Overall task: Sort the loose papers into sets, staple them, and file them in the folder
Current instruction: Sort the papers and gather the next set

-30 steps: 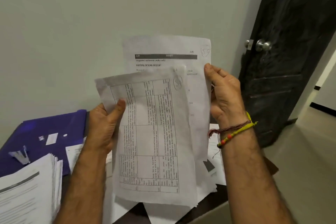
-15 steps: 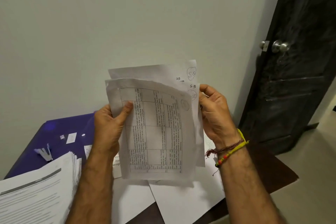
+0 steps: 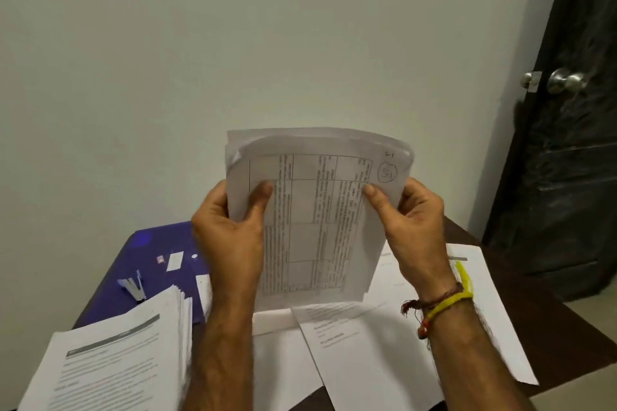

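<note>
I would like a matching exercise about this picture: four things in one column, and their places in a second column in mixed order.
Things:
1. held sheets
2. stapler
3. thick paper stack
4. door knob

Places:
A. on the purple folder
B. far right, on the dark door
C. between left hand and right hand
D. lower left of the table

Pairs: 1-C, 2-A, 3-D, 4-B

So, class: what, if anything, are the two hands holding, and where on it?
A set of papers, upright: left hand grips its left edge, right hand its right edge.
</note>
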